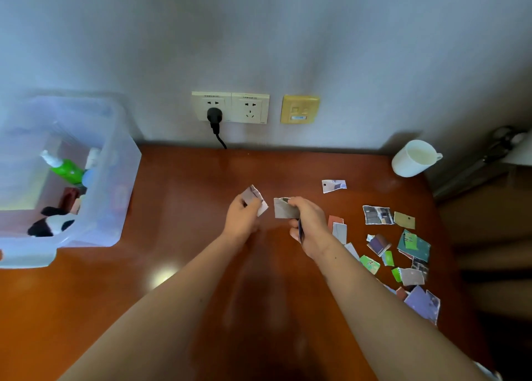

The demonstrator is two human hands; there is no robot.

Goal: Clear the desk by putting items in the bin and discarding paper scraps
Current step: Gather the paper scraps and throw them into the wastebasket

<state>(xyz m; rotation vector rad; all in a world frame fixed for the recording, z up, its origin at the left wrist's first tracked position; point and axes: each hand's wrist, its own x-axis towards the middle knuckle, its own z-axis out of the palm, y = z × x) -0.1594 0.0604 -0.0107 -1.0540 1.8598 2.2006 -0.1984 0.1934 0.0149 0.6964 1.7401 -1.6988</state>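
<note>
Over the middle of the brown desk (178, 208), my left hand (243, 216) pinches a small torn paper piece (256, 199). Close beside it, my right hand (308, 222) grips a grey paper piece (283, 209), with more paper tucked under its fingers. Several torn paper scraps (403, 251) lie scattered on the desk to the right of my right hand, and one lone scrap (334, 185) lies further back. A clear plastic bin (95, 216) stands at the desk's left edge. It holds a green bottle (64, 169), a black-and-white plush toy (50, 225) and other small items.
A white mug (413, 159) stands at the back right of the desk near the wall. Wall sockets (230, 107) with a black plug (214, 118) and cord sit above the desk's back edge. Scissors (495, 147) lie on a surface at the far right.
</note>
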